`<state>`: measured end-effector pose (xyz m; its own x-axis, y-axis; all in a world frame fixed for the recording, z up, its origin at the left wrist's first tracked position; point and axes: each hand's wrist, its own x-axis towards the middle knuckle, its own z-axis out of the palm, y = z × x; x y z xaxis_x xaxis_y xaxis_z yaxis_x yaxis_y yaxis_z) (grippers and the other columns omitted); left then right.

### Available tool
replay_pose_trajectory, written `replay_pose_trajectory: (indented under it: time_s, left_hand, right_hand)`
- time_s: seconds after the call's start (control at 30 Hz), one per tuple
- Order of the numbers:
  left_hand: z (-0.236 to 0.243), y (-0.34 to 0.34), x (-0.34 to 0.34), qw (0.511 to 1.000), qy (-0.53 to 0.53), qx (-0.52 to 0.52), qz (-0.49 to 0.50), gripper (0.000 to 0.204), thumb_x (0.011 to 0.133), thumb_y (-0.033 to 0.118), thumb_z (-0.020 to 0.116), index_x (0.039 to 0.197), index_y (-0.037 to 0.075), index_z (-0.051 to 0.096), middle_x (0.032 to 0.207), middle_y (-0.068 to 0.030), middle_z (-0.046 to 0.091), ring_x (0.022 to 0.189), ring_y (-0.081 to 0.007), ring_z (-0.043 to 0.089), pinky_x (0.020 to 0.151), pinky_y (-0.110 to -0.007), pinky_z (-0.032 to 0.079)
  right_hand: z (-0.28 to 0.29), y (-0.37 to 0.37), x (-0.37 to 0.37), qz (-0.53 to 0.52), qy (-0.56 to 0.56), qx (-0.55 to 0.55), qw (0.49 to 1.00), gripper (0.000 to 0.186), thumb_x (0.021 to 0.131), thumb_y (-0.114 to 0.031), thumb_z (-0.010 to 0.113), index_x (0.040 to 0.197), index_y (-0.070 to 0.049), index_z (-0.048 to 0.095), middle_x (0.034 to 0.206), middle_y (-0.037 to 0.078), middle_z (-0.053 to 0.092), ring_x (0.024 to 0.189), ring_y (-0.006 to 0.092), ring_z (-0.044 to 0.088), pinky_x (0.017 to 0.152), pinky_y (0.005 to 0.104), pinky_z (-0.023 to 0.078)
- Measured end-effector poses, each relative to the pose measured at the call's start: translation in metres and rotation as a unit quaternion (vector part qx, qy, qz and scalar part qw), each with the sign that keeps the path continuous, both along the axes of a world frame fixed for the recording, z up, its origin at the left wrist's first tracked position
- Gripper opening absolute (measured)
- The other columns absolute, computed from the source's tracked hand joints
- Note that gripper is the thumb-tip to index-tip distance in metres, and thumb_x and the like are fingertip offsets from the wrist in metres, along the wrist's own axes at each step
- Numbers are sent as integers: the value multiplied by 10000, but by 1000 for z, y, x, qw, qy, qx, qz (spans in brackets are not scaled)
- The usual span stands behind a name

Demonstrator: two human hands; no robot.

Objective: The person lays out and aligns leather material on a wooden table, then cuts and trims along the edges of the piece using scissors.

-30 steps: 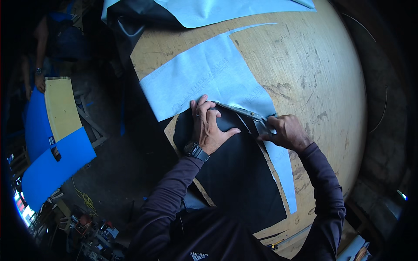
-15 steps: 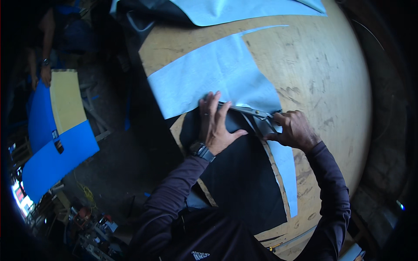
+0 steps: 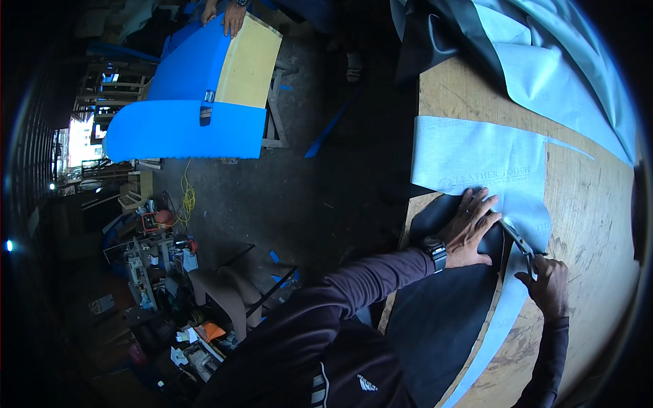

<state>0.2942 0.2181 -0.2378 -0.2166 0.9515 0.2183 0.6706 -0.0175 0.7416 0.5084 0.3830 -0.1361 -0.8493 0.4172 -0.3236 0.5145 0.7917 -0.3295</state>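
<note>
My right hand (image 3: pixel 548 284) grips the handles of a pair of metal scissors (image 3: pixel 515 234). Their blades point up and left, along the lower edge of a pale blue-backed sheet of material (image 3: pixel 486 153). My left hand (image 3: pixel 471 234) lies flat with fingers spread; its fingertips rest on the edge of that sheet and its palm on a black piece of material (image 3: pixel 442 313). Beside the black piece, a narrow pale blue strip (image 3: pixel 500 323) runs down toward me. How far the blades are parted is hard to make out.
A scuffed wooden table (image 3: pixel 592 224) carries the work, with a large heap of pale blue and black material (image 3: pixel 551 75) at its far end. Left across the floor, another person's hand (image 3: pixel 235 19) touches a blue and yellow panel (image 3: pixel 252 61). Cluttered machinery (image 3: pixel 146 272) stands lower left.
The view has swung left, so the table now sits at the right and more of the workshop shows. My left hand stays spread on the material and my right hand still grips the scissors.
</note>
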Motion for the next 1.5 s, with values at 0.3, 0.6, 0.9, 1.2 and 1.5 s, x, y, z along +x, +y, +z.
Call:
replay_pose_trajectory:
  time_s: [0.3, 0.6, 0.9, 1.2, 1.5]
  left_hand:
    - [-2, 0, 2, 1000, 5, 2, -1, 1002, 593, 479, 932, 1366, 48, 463, 1519, -194, 294, 1502, -432, 167, 1230, -647, 118]
    - [-5, -3, 3, 1000, 9, -5, 9, 1074, 592, 493, 930, 1437, 77, 414, 1561, -191, 245, 1517, -423, 127, 1221, -666, 101]
    - [-8, -5, 10, 997, -55, 43, 19, 870, 577, 321, 951, 1304, 98, 530, 1349, -158, 449, 1309, -385, 433, 1125, -557, 300]
    - [1, 3, 7, 997, 72, 26, 30, 649, 564, 511, 928, 879, 114, 522, 997, -44, 514, 1223, -319, 469, 1017, -560, 328]
    - [-1, 4, 10, 997, 70, 30, 26, 662, 560, 489, 939, 907, 103, 529, 1060, -53, 479, 1263, -339, 436, 1046, -617, 296]
  right_hand:
    - [8, -6, -18, -5, 9, -19, 1000, 438, 631, -259, 932, 797, -37, 593, 702, 154, 654, 648, 340, 659, 617, 444, 489]
    - [0, 2, -15, 15, 11, 45, 999, 392, 676, -239, 901, 725, -60, 556, 673, 138, 648, 637, 346, 655, 612, 450, 480]
    - [-3, 13, -4, 3, 35, 24, 999, 382, 768, -375, 839, 831, -67, 623, 679, 121, 631, 660, 341, 638, 620, 457, 478]
    - [14, 14, 24, -24, 20, 0, 1000, 508, 682, -445, 895, 799, -30, 625, 710, 137, 690, 665, 326, 691, 624, 414, 534]
    - [11, 12, 15, 10, 10, 21, 1000, 514, 679, -445, 894, 827, -36, 620, 667, 124, 657, 627, 307, 669, 618, 418, 515]
